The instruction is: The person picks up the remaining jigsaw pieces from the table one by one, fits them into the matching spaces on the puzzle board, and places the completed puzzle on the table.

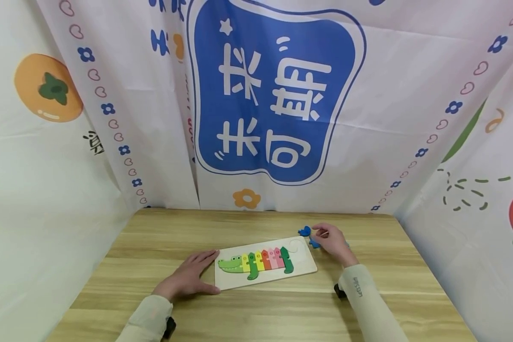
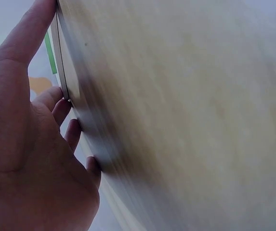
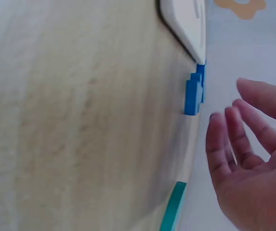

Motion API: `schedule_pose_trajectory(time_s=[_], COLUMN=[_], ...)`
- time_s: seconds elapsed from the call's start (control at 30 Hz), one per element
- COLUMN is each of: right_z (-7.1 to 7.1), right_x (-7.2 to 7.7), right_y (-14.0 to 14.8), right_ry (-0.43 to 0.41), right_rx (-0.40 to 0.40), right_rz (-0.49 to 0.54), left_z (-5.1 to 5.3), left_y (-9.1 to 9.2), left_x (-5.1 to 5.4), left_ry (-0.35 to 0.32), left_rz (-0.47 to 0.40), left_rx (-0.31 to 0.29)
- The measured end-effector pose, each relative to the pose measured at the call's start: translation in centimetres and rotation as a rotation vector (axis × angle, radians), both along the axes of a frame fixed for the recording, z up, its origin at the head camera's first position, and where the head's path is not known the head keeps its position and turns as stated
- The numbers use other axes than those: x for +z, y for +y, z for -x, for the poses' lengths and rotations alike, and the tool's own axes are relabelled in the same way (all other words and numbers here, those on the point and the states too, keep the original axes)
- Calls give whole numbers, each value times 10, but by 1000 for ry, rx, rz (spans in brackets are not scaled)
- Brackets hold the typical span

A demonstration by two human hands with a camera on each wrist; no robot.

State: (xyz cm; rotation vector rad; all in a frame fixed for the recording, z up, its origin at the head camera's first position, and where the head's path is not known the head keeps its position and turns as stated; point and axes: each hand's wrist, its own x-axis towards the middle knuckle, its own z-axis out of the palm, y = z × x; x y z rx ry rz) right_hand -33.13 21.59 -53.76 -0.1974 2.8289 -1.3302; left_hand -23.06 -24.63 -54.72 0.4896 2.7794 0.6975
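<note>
A wooden crocodile puzzle board (image 1: pixel 305 263) lies on the table, with a green crocodile head (image 1: pixel 231 264), a row of yellow, red and pink pieces and green legs set on it. My left hand (image 1: pixel 190 275) spreads round the board's left end, fingertips at its top corner and thumb at the lower one. In the left wrist view that hand's straight fingers touch the board's edge. My right hand (image 1: pixel 331 242) hovers just beyond the board's right end, near blue puzzle pieces (image 1: pixel 305 231). From the right wrist, its loosely bent fingers (image 3: pixel 216 144) hold nothing, apart from a blue piece (image 3: pixel 192 96).
A teal piece (image 3: pixel 174 207) lies on the table on the other side of the right hand, mostly hidden from the head view. The wooden table (image 1: pixel 256 316) ends at a printed cloth backdrop (image 1: pixel 389 156), with more cloth on both sides.
</note>
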Motion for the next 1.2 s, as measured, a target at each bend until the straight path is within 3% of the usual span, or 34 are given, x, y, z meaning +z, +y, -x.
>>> schedule_pose_trajectory(time_s=[0.3, 0.67, 0.9, 1.2], right_z=[3, 6, 4, -1], right_x=[-10, -10, -10, 2], right_y=[2, 3, 5, -3], right_ry=[-77, -87, -54, 7], right_rx=[21, 38, 12, 49], right_rz=[-71, -168, -76, 35], left_z=[-1, 0, 0, 0], left_y=[0, 0, 0, 0], left_x=[0, -3, -4, -3], left_ry=[5, 7, 6, 8], left_rz=[-1, 1, 4, 1], left_rx=[4, 8, -3, 2])
